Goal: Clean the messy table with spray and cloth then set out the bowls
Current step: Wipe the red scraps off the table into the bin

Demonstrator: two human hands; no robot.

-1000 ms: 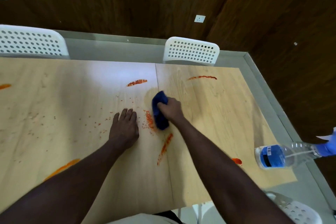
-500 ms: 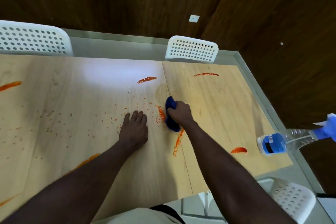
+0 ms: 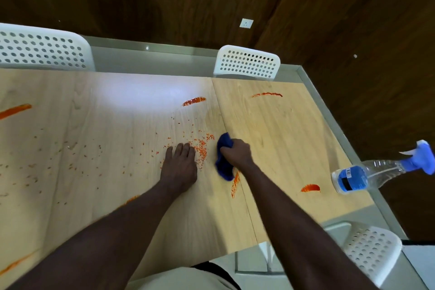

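Note:
My right hand [image 3: 236, 153] grips a dark blue cloth [image 3: 223, 167] and presses it onto the light wooden table [image 3: 117, 195] near the centre seam. My left hand [image 3: 180, 167] rests flat on the table just left of the cloth, fingers straight. Between the hands lies a patch of small orange crumbs [image 3: 201, 149]. Orange-red smears mark the table: one below the cloth [image 3: 235, 186], one beyond the hands [image 3: 194, 101], one at the far right [image 3: 267, 94], one by the bottle [image 3: 310, 188]. A clear spray bottle [image 3: 362, 176] with blue label and blue trigger stands at the right edge. No bowls are in view.
White perforated chairs stand at the far left [image 3: 42, 50], far middle [image 3: 247, 63] and near right [image 3: 369, 249]. More orange smears lie at the left edge [image 3: 15, 110] and near-left corner [image 3: 16, 263]. Scattered crumbs spread left of my left hand. Dark wood walls lie beyond.
The cloth in my right hand has slid a little away from the crumb patch toward the seam. My left hand stays flat in place. The camera view has shifted slightly.

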